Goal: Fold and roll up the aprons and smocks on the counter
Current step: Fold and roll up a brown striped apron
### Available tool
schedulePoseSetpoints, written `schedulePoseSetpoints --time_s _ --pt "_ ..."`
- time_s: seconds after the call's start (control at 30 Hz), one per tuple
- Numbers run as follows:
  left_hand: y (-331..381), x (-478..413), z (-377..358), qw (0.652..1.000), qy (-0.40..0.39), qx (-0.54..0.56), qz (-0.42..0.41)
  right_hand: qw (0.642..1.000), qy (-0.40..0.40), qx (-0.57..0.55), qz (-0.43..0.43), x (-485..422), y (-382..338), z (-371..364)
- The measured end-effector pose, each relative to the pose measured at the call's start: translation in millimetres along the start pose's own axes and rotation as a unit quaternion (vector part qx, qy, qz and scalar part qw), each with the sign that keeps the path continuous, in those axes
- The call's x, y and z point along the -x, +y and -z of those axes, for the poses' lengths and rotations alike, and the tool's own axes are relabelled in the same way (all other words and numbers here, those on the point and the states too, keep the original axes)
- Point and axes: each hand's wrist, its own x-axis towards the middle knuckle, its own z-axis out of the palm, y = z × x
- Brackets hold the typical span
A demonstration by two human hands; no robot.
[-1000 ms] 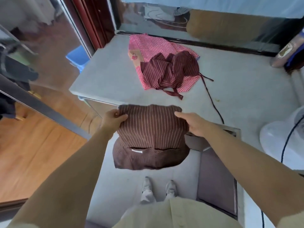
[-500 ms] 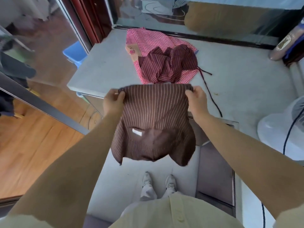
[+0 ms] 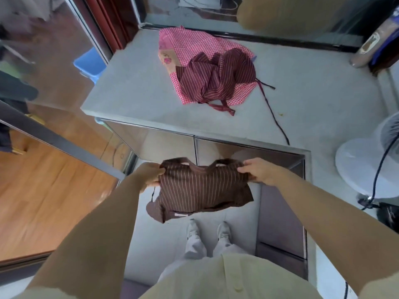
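A brown striped apron (image 3: 203, 188) hangs folded in the air in front of the counter (image 3: 133, 89), below its front edge. My left hand (image 3: 149, 175) grips its left top corner and my right hand (image 3: 259, 171) pinches its right top corner. On the counter lies a crumpled maroon striped apron (image 3: 218, 78) on top of a pink checked smock (image 3: 190, 44). A dark tie string (image 3: 274, 113) trails from the maroon apron toward the counter's front edge.
A white fan base (image 3: 362, 169) with a dark cable stands at the right. A blue stool (image 3: 88, 63) sits left of the counter, beside a sliding glass door frame. A rolled object (image 3: 371, 44) leans at the far right corner. My feet (image 3: 207, 229) stand on grey floor.
I have pulled the brown apron back and down from over the counter's front edge to in front of the cabinet. It now hangs shorter, folded over. The garments on the counter have not moved.
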Motion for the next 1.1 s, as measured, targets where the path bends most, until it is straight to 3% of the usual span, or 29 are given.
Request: schedulePoseSetpoints --time_s 0.07,0.17,0.33,0.53,0.63,0.73,0.83,0.93,1.03,1.1 --pt "17 2 -2 0.995 0.015 0.094 -0.034 0.996 0.025 -0.070 0.048 4 -19 6" --pt "30 4 -1 0.987 0.019 0.137 -0.076 0.993 0.046 -0.071 0.085 11 -34 10" --pt "30 7 -9 0.986 0.034 0.117 -0.116 0.992 0.078 -0.071 0.068 6 -25 8" --pt "24 -1 -12 0.981 0.089 0.084 -0.150 0.979 0.158 -0.070 0.106 0 -22 9" --pt "26 -3 -10 0.974 0.118 0.066 -0.182 0.980 0.145 -0.083 0.111 1 -20 9" --pt "24 -9 -6 0.967 0.101 -0.026 -0.231 0.987 0.086 0.023 0.136 9 -17 10" --pt "17 -10 -10 0.950 0.083 -0.186 -0.235 0.972 0.089 0.188 0.104 8 -10 11" --pt "25 -3 -19 0.940 0.105 -0.216 -0.242 0.941 0.161 0.278 0.104 8 -11 10" --pt "50 4 -24 0.911 0.213 -0.156 -0.315 0.900 0.307 0.219 0.218 8 -27 10" --pt "63 5 -28 0.875 0.276 -0.101 -0.384 0.840 0.413 0.177 0.303 9 -39 11"
